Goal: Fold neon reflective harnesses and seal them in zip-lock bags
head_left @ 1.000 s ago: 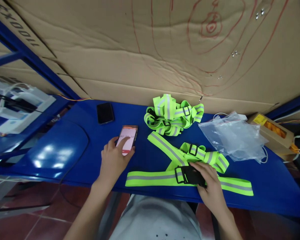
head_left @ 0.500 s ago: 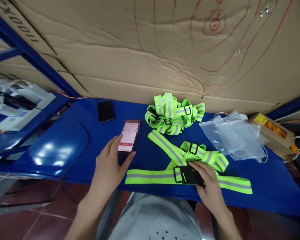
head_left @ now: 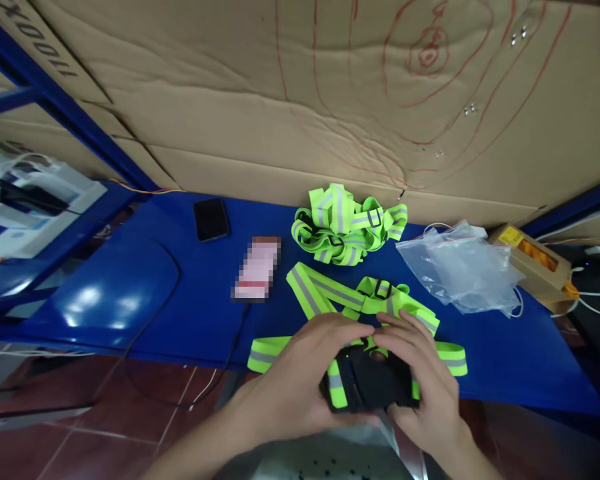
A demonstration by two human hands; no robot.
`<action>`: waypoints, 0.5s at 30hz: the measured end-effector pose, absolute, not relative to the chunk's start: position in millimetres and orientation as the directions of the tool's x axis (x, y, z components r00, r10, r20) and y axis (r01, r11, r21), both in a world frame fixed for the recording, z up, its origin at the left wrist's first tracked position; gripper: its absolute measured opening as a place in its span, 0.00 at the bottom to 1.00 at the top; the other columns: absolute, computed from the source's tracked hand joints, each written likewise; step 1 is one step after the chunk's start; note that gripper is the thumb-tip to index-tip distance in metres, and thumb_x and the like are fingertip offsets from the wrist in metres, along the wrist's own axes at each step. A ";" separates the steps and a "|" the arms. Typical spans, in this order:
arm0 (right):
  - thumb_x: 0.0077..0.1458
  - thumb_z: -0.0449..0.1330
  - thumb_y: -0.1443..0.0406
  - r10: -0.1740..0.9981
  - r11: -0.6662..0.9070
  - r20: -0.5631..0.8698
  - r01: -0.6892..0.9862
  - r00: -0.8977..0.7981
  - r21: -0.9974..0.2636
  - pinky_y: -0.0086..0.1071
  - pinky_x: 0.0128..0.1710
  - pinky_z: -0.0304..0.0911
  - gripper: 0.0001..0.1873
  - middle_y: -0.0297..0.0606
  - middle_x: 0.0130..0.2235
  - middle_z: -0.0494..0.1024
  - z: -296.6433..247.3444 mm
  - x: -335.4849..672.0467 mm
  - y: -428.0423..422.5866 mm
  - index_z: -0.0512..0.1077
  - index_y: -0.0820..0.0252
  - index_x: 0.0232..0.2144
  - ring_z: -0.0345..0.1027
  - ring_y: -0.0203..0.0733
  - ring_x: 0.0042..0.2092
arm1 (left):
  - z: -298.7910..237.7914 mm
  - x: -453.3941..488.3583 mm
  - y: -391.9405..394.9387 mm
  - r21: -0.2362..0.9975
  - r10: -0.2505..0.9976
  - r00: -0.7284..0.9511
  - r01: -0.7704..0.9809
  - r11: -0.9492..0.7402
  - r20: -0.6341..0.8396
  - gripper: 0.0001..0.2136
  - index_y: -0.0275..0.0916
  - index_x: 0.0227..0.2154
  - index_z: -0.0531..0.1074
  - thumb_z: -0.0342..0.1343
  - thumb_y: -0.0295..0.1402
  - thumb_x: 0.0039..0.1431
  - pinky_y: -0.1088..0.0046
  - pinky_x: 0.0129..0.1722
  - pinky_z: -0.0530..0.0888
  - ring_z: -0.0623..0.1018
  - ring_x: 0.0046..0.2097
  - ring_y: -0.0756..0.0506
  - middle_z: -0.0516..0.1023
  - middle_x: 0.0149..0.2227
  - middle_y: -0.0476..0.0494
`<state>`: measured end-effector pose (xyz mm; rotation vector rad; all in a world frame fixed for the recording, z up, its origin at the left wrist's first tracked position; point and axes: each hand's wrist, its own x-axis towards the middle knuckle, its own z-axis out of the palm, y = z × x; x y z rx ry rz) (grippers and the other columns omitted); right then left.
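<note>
Cardboard panel (head_left: 215, 100): is rising along the back, bearing red drawn rings and lines.
Blue tabletop (head_left: 205, 287): is spreading out below the panel, catching bright reflections on its left.
Reflective harness (head_left: 335, 292): is lying along the near side of the tabletop, its yellow-green straps showing grey stripes.
Strap bundle (head_left: 339, 210): is sitting in a loose heap against the back, just behind the harness.
Clear plastic bags (head_left: 463, 267): are lying in a pile to the right of the bundle.
Windowed carton (head_left: 535, 267): is resting just right of the bags, showing orange contents.
Left hand (head_left: 307, 373): is grasping the left end of the harness's black buckle (head_left: 383, 383).
Right hand (head_left: 427, 373): is gripping the buckle's right end, fingers curling over the top.
Pixelated phone (head_left: 257, 270): is lying left of the harness.
Black slab (head_left: 211, 220): is lying beyond the phone, farther left.
Buckle: is sitting between both hands at the table's near edge; whether it is latching, I cannot tell.
</note>
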<state>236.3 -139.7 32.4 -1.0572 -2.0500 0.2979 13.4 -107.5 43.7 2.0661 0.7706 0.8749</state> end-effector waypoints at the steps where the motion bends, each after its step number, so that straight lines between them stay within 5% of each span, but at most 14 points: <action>1: 0.51 0.54 0.73 0.768 0.627 0.545 0.572 -0.337 -0.529 0.53 0.62 0.65 0.30 0.42 0.52 0.76 41.3 238.6 -141.8 0.69 0.56 0.57 0.71 0.51 0.58 | 49.9 12.5 -107.5 0.840 0.744 0.598 0.205 -0.502 0.299 0.40 0.44 0.63 0.63 0.73 0.48 0.50 0.54 0.61 0.75 0.78 0.58 0.37 0.77 0.57 0.36; 5: 0.54 0.60 0.71 0.819 0.557 0.515 0.567 -0.253 -0.607 0.42 0.49 0.75 0.28 0.43 0.53 0.74 59.6 243.1 -153.4 0.71 0.52 0.57 0.74 0.49 0.53 | 58.1 10.6 -112.0 0.985 0.695 0.701 -0.062 -0.161 0.158 0.45 0.48 0.64 0.63 0.77 0.43 0.44 0.55 0.60 0.75 0.79 0.57 0.36 0.76 0.59 0.38; 8: 0.57 0.62 0.68 0.849 0.507 0.500 0.529 -0.171 -0.680 0.42 0.49 0.75 0.23 0.44 0.53 0.73 58.0 240.3 -158.6 0.72 0.53 0.55 0.74 0.49 0.54 | 47.2 12.2 -117.6 0.947 0.648 0.758 -0.260 0.191 0.078 0.47 0.49 0.62 0.64 0.80 0.38 0.37 0.54 0.59 0.76 0.78 0.59 0.34 0.72 0.63 0.38; 12: 0.62 0.63 0.63 0.875 0.475 0.455 0.464 -0.162 -0.748 0.44 0.55 0.73 0.20 0.45 0.55 0.73 52.4 237.8 -158.0 0.71 0.52 0.56 0.71 0.50 0.58 | 37.0 14.9 -128.2 0.780 0.599 0.795 -0.315 0.541 -0.095 0.43 0.49 0.58 0.65 0.79 0.26 0.38 0.71 0.39 0.82 0.86 0.40 0.44 0.82 0.43 0.46; 15: 0.62 0.63 0.48 0.880 0.433 0.326 0.303 -0.346 -0.849 0.45 0.56 0.73 0.39 0.51 0.62 0.69 50.9 242.4 -155.0 0.58 0.55 0.68 0.72 0.51 0.60 | 43.6 11.0 -135.8 0.691 0.579 0.813 -0.379 0.616 -0.070 0.39 0.48 0.54 0.67 0.78 0.22 0.39 0.77 0.35 0.81 0.84 0.32 0.49 0.82 0.33 0.51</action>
